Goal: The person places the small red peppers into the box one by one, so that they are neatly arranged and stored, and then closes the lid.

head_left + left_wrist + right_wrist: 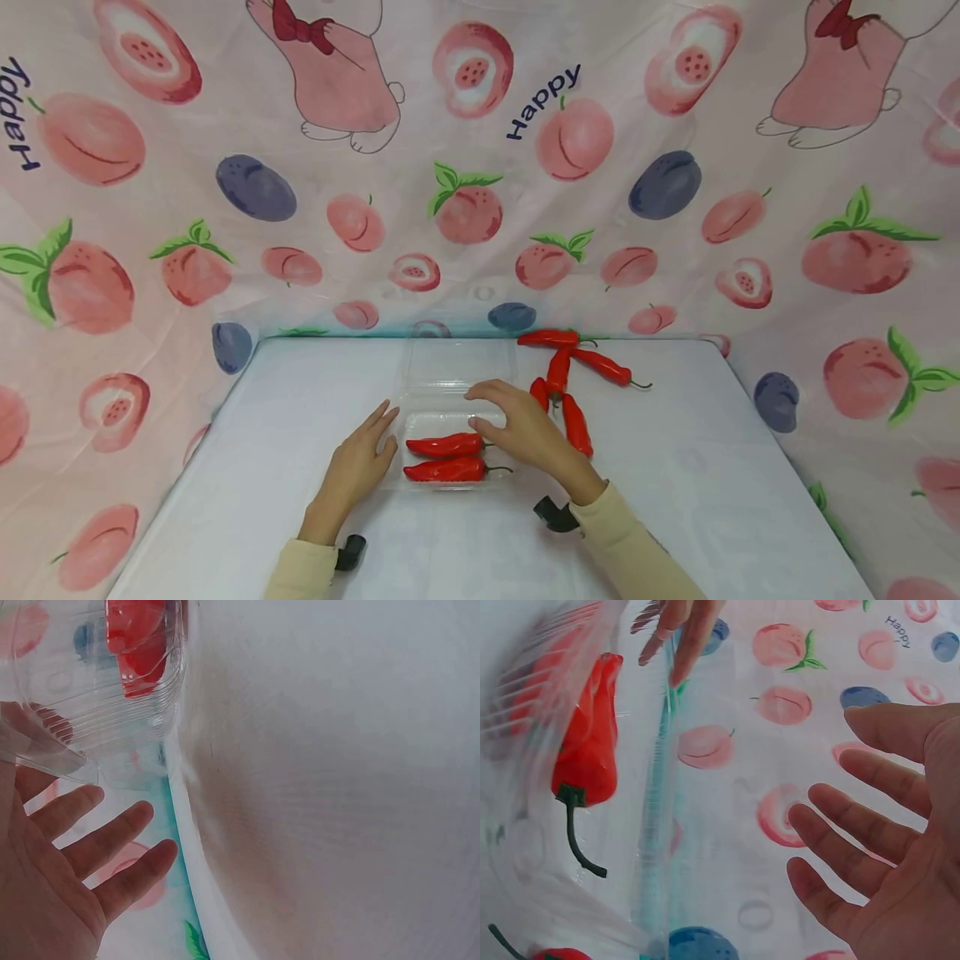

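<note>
A clear plastic clamshell box (pixel 438 422) lies with its lid (pixel 459 363) folded back away from me. Two red peppers, a rear one (pixel 442 446) and a front one (pixel 444 471), lie side by side in its near half, stems to the right. At the box's left edge is my left hand (pixel 352 471), fingers extended and spread; in the left wrist view its thumb is behind the clear plastic. My right hand (pixel 525 429) hovers by the box's right side, fingers apart and loosely bent. Nothing is between its fingers in the right wrist view.
Several loose red peppers lie to the right of the box, including one at the back (pixel 550 337), one pointing right (pixel 602 367) and one (pixel 577 425) partly behind my right forearm. A fruit-patterned cloth (pixel 480 175) rises behind the white table (pixel 720 475).
</note>
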{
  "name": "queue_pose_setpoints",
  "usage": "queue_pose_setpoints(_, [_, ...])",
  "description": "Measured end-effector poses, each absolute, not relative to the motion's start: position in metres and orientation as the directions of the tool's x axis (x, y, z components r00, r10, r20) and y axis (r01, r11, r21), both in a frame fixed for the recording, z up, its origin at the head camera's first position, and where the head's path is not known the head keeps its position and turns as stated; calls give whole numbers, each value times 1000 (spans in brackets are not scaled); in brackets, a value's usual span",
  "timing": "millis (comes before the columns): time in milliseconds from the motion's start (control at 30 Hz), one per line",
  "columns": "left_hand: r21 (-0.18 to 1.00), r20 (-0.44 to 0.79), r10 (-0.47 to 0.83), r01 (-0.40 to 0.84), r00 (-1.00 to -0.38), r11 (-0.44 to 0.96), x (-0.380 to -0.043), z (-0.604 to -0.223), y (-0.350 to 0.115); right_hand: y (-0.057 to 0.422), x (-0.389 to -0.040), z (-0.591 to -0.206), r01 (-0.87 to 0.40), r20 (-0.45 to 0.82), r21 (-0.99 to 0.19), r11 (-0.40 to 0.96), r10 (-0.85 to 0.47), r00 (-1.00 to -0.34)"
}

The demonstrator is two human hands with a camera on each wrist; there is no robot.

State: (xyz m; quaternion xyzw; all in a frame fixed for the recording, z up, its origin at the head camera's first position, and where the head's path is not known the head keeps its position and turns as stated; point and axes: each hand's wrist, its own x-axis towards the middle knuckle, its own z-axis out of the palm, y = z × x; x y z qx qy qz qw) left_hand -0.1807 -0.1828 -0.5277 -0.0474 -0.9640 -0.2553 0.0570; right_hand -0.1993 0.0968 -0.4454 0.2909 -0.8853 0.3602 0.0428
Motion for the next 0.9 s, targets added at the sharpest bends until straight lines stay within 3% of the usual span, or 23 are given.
queue_pose_setpoints(533, [480,113,59,106,-992,871,-180,-528,-184,120,-198,-440,-551,361,-603,577,-418,-833])
queue_pose_setpoints(900, [498,103,60,104,-993,861,-180,-525,-182,133,-199,-432,-482,310,-629,610,-371,-875])
